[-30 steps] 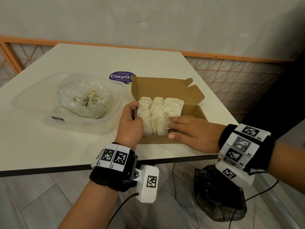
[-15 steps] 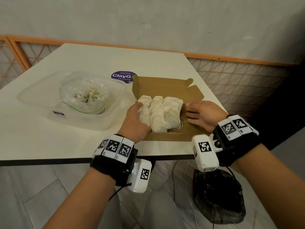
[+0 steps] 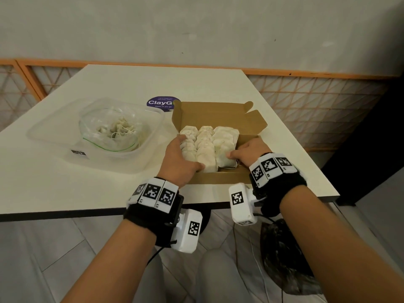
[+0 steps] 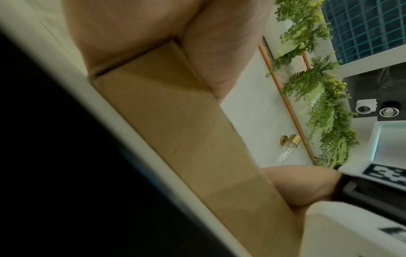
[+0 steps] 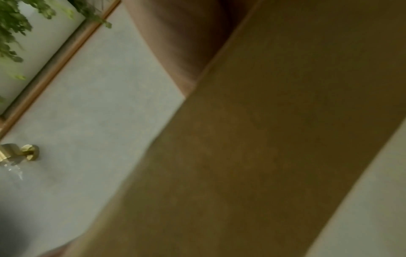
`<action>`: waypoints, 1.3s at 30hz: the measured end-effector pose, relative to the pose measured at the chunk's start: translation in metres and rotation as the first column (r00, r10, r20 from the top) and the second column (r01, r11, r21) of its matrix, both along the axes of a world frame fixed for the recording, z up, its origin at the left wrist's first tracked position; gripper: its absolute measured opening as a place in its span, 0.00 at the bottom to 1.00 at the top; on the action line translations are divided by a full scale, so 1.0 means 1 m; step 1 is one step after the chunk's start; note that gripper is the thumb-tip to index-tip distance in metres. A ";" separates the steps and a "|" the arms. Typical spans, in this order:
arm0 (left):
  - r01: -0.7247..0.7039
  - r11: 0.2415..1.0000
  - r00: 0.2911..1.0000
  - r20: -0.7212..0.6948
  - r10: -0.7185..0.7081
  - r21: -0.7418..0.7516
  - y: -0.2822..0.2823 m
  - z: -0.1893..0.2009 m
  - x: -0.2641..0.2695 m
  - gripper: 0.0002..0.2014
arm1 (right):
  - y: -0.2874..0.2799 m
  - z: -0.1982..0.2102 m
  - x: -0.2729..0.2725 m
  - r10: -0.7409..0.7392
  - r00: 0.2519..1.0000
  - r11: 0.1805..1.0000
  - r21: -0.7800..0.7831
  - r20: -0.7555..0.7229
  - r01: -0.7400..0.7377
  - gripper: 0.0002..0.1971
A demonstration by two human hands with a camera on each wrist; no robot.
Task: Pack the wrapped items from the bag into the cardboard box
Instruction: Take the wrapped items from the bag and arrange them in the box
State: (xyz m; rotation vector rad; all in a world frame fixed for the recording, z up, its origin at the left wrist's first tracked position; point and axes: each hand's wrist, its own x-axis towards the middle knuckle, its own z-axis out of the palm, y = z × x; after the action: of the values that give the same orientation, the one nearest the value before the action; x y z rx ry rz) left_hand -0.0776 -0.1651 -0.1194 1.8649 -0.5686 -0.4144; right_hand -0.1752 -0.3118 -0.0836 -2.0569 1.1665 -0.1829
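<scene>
Wrapped items in cardboard box: likely light, soft, crushable. Left hand, right hand flank rows, fingers relaxed, gripping nothing; take each by edges.

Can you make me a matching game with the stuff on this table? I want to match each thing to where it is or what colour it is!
Things:
1. box
2. bag
3. sticker
4. left hand

Clues:
A. purple and round
B. inside the clear tub
C. brown, lid open
D. against the left row of tea bags

Pairs: 1-C, 2-B, 3-A, 4-D
</scene>
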 end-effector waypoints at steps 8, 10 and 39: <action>-0.002 1.000 0.999 0.046 0.002 0.005 0.000 -0.003 0.000 0.41 | 0.000 -0.004 0.002 0.002 0.995 1.000 0.017 0.095 -0.003 0.18; 0.003 1.000 0.999 0.046 -0.003 -0.005 0.001 -0.004 0.000 0.41 | 0.000 -0.006 0.002 -0.002 0.987 0.999 0.038 0.160 -0.004 0.15; 0.002 0.996 1.000 0.016 -0.001 -0.092 0.003 -0.005 -0.003 0.33 | 0.001 -0.007 0.004 0.018 0.999 0.999 0.035 0.050 -0.020 0.21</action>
State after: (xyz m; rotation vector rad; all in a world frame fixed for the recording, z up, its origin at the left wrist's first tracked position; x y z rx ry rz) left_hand -0.0804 -0.1620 -0.1242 1.7807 -0.5901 -0.3683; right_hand -0.1707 -0.3105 -0.0904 -2.0208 1.1120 -0.2009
